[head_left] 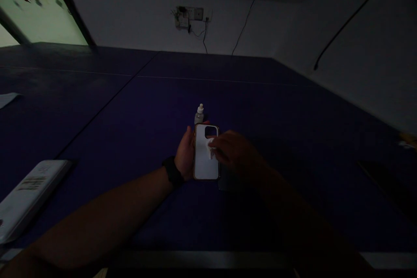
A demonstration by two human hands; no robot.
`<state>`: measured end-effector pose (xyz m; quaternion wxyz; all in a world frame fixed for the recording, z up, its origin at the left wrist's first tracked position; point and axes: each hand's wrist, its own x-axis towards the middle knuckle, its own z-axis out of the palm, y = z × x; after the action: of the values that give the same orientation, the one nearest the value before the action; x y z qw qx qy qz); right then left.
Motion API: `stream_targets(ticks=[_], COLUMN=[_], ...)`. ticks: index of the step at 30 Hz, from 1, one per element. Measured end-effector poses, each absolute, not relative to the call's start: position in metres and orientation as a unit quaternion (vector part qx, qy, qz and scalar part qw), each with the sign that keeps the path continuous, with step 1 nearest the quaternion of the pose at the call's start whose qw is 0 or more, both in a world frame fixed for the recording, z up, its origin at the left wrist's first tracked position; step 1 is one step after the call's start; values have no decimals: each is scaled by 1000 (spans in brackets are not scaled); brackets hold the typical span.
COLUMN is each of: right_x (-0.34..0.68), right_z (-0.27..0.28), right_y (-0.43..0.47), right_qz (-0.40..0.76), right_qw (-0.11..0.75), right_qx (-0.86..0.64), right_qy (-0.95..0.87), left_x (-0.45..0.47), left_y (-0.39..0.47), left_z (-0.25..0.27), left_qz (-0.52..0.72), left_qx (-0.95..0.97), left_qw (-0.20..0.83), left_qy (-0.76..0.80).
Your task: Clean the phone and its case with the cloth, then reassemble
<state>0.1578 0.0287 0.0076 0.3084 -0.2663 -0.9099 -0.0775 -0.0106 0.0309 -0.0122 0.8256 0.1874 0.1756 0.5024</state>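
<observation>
A white phone case [202, 156] with a brownish rim and a camera cut-out at its top right is held upright in my left hand [186, 153]. The fingers wrap behind it and a dark watch sits on that wrist. My right hand [233, 148] pinches a small white wad of tissue or cloth [210, 147] against the right part of the case's face. Just beyond the case stands a small clear bottle [199, 115] with a white dropper-like cap. Under the right hand a dark flat thing [230, 182] lies on the surface, too dim to name.
The dark blue surface [146, 108] reaches to the wall. A long white box [31, 195] lies at the left, with a pale sheet [8, 99] farther back. Wall sockets [192, 14] trail cables. A dark flat object [381, 178] lies at the right.
</observation>
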Motion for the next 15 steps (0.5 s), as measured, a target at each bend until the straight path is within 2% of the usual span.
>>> stream_targets(ticks=[2, 7, 11, 15], right_x=[156, 157, 156, 143], right_z=[7, 8, 8, 3], right_y=[28, 28, 24, 20], right_qz=[-101, -66, -73, -55], right_qw=[320, 314, 358, 319], right_qx=[-297, -220, -250, -218], right_qy=[-894, -921, -897, -921], left_x=[-11, -11, -11, -13], left_y=[31, 31, 30, 31], left_z=[-12, -9, -8, -8], left_qz=[500, 509, 499, 484], left_qx=[189, 177, 183, 168], left_qw=[826, 822, 825, 839], left_qy=[180, 184, 191, 185])
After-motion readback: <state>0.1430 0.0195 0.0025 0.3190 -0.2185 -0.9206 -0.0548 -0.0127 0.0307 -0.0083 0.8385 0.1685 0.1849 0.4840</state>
